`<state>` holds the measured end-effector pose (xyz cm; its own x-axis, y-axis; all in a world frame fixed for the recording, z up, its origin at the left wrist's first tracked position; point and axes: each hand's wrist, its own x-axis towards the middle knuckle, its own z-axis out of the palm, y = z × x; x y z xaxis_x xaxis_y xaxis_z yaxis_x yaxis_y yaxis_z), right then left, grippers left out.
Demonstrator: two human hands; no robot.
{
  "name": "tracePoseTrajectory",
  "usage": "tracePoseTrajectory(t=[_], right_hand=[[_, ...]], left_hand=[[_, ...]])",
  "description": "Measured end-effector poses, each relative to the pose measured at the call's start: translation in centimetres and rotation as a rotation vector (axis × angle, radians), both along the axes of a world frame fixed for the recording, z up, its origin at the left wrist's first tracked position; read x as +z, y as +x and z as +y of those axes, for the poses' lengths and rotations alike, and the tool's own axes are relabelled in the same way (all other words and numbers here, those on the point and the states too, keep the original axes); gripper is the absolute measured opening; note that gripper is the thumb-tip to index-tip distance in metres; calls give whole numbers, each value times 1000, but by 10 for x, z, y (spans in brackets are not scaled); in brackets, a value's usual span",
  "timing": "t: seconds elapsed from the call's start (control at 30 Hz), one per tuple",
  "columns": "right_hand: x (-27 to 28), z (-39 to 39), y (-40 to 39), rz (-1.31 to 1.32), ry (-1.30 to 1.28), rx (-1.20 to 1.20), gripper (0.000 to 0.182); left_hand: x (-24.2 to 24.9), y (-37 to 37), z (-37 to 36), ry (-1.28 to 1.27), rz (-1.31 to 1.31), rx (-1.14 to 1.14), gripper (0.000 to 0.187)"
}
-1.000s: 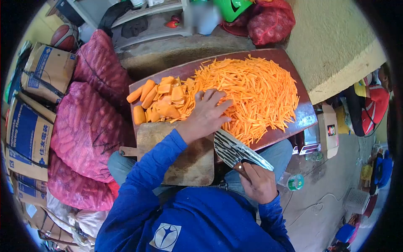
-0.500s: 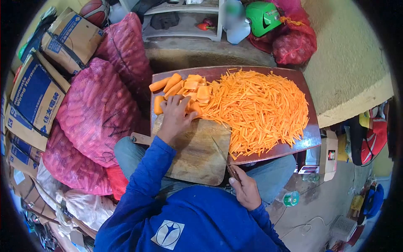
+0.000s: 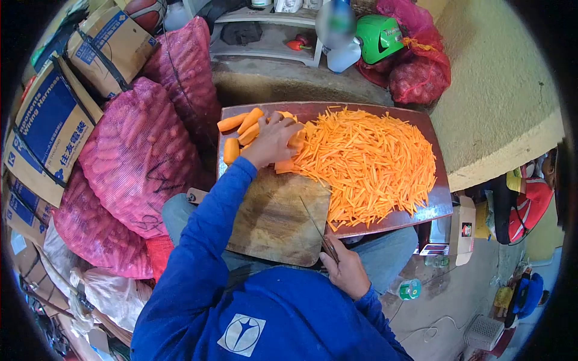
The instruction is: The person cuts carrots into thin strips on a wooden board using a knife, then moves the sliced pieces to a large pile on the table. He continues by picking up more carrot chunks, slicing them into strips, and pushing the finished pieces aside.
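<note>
My left hand (image 3: 276,142) reaches over the cut carrot pieces (image 3: 297,139) at the table's left part. Its fingers are spread, their tips on or just above the pieces, partly hiding them. Peeled whole carrots (image 3: 231,150) lie to the left of it. In my right hand (image 3: 348,272) is the handle of a knife (image 3: 313,219), its thin blade slanting up and left over the wooden cutting board (image 3: 274,219). The board rests at the table's near edge, over my lap. A big heap of carrot strips (image 3: 373,162) covers the table's middle and right.
Pink mesh sacks of carrots (image 3: 138,156) stand at the left beside cardboard boxes (image 3: 54,135). A low wall runs along the right. Behind the dark red table (image 3: 442,180) are a shelf (image 3: 271,48), a green helmet (image 3: 378,39) and a red net bag (image 3: 418,78).
My left hand has moved right and slightly up, from the whole carrots' side onto the cut pieces. My right hand keeps the knife in nearly the same place. The view has shifted slightly.
</note>
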<state>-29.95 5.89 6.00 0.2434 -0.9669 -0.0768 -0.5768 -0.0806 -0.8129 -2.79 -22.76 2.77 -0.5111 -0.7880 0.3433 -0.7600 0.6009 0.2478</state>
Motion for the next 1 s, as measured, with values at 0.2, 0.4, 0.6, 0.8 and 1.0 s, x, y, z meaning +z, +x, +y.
tracePoseTrajectory(t=[0.2,0.4,0.6,0.8,1.0], right_hand=[[3,1,-1,-10,13,4,47],[-9,1,-5,-75,-20,-32,46],[15,-9,-4,-174,84,-76,44],[24,-16,2,-148,89,41,39],[27,-16,11,-104,129,136,43]], left_hand=[[8,0,-13,160,1,25,61],[7,5,30,-107,160,88,64],[-10,14,140,62,215,48,56],[-9,7,217,73,131,95,41],[-19,4,223,21,152,110,37]])
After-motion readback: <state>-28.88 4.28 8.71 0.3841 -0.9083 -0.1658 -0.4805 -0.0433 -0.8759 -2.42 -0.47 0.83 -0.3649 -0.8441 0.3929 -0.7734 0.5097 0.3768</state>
